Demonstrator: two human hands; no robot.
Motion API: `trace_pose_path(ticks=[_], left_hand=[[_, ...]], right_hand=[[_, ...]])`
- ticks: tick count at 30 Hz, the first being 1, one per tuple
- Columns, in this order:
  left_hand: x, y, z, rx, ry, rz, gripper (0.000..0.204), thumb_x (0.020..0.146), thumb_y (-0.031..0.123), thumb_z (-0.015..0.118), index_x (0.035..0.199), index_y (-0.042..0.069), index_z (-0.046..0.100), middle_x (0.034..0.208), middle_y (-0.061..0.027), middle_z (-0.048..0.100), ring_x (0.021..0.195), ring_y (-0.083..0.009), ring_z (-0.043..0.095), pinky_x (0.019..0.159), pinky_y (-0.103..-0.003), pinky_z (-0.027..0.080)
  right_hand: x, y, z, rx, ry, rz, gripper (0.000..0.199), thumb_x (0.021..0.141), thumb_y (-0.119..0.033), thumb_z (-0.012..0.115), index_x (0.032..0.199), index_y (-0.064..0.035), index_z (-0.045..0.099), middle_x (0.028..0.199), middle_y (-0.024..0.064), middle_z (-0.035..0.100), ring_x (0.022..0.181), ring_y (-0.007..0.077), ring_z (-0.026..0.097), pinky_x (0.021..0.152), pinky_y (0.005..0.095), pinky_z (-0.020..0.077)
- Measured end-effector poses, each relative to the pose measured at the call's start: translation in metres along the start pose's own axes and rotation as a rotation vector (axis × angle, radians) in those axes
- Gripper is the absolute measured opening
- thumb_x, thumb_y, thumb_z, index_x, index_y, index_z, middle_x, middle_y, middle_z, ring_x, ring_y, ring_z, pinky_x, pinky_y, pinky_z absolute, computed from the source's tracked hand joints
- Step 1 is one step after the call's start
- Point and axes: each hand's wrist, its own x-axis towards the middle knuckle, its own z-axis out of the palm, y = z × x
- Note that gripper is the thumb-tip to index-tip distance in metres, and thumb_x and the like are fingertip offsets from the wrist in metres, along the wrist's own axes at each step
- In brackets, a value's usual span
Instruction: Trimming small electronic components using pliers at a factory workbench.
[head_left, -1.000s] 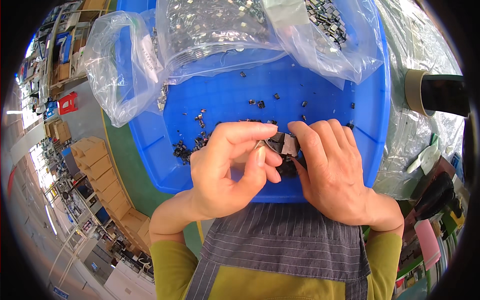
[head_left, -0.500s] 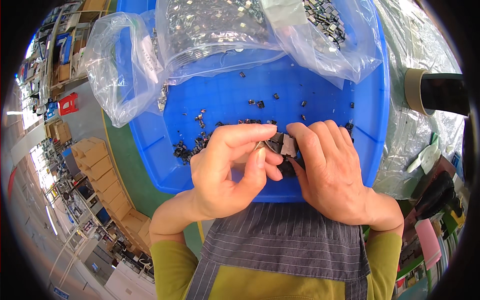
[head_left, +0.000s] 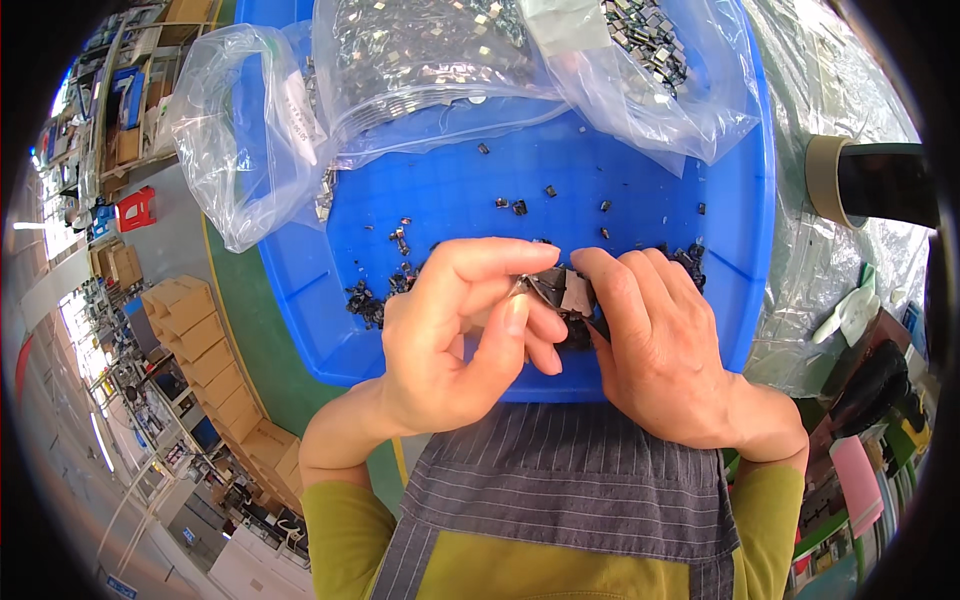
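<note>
Over the near side of the blue bin [head_left: 590, 388], both hands work on a small dark part [head_left: 577, 296] with a flat pinkish-grey square face. My right hand [head_left: 668, 350] is closed on its right side, thumb below and index finger above. My left hand [head_left: 455, 335] is closed, with index finger and thumb at the part's thin, dark left edge. Where the left fingertips meet it is partly hidden. Small loose dark pieces [head_left: 366, 303] lie in the bin to the left of my hands, and more pieces [head_left: 690, 262] lie to the right.
Clear plastic bags hold many small shiny pieces at the bin's far side: one in the middle [head_left: 430, 60] and another at right [head_left: 655, 50]. An emptier bag [head_left: 235, 150] hangs over the left rim. A tape roll [head_left: 828, 183] sits right; stacked cardboard boxes [head_left: 205, 345] stand left.
Both hands stay almost in place. The part has tilted slightly between the fingers, and more of its dark left edge shows beside my left thumb.
</note>
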Motion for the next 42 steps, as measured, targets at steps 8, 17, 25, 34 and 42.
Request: trace_pose_path(ticks=[8, 17, 25, 34, 42], left_hand=[[0.001, 0.002, -0.005, -0.111, -0.046, -0.035, 0.025, 0.093, 0.001, 0.039, 0.118, -0.004, 0.042, 0.084, -0.0152, 0.062, 0.065, -0.0158, 0.064, 0.057, -0.024, 0.053], [0.003, 0.009, -0.001, -0.108, -0.001, -0.151, 0.025, 0.096, 0.009, 0.036, 0.115, -0.006, 0.039, 0.077, -0.0169, 0.063, 0.058, -0.0190, 0.064, 0.051, -0.025, 0.052], [0.000, 0.004, 0.003, 0.114, -0.007, -0.051, 0.026, 0.095, 0.005, 0.038, 0.119, -0.005, 0.036, 0.081, -0.0172, 0.064, 0.064, -0.0186, 0.065, 0.059, -0.026, 0.054], [0.002, 0.002, -0.001, 0.062, -0.047, -0.015, 0.024, 0.095, 0.006, 0.038, 0.117, -0.005, 0.038, 0.079, -0.0169, 0.063, 0.062, -0.0188, 0.064, 0.056, -0.025, 0.053], [0.004, 0.004, -0.003, -0.118, -0.057, -0.086, 0.023, 0.095, 0.009, 0.038, 0.114, -0.006, 0.039, 0.076, -0.0171, 0.063, 0.055, -0.0191, 0.062, 0.050, -0.026, 0.052]], right_hand=[[0.000, -0.001, -0.003, 0.326, -0.131, 0.065, 0.046, 0.071, 0.007, 0.063, 0.114, 0.0004, 0.046, 0.085, 0.0144, 0.054, 0.075, 0.0332, 0.056, 0.063, 0.0385, 0.0460], [0.004, -0.002, -0.005, 0.193, -0.082, 0.046, 0.049, 0.071, 0.004, 0.065, 0.117, 0.0003, 0.047, 0.085, 0.0129, 0.053, 0.075, 0.0311, 0.054, 0.064, 0.0378, 0.0433], [0.005, -0.001, -0.005, -0.042, -0.024, 0.011, 0.057, 0.065, 0.002, 0.066, 0.119, -0.0011, 0.047, 0.087, 0.0112, 0.050, 0.077, 0.0281, 0.049, 0.066, 0.0368, 0.0380], [0.002, 0.001, -0.002, 0.086, -0.011, 0.005, 0.047, 0.067, 0.005, 0.064, 0.111, -0.0005, 0.050, 0.081, 0.0120, 0.052, 0.071, 0.0300, 0.053, 0.062, 0.0376, 0.0429], [0.004, 0.001, -0.012, 0.455, -0.215, 0.107, 0.039, 0.077, 0.004, 0.062, 0.112, 0.0010, 0.047, 0.090, 0.0171, 0.059, 0.079, 0.0359, 0.060, 0.066, 0.0392, 0.0477]])
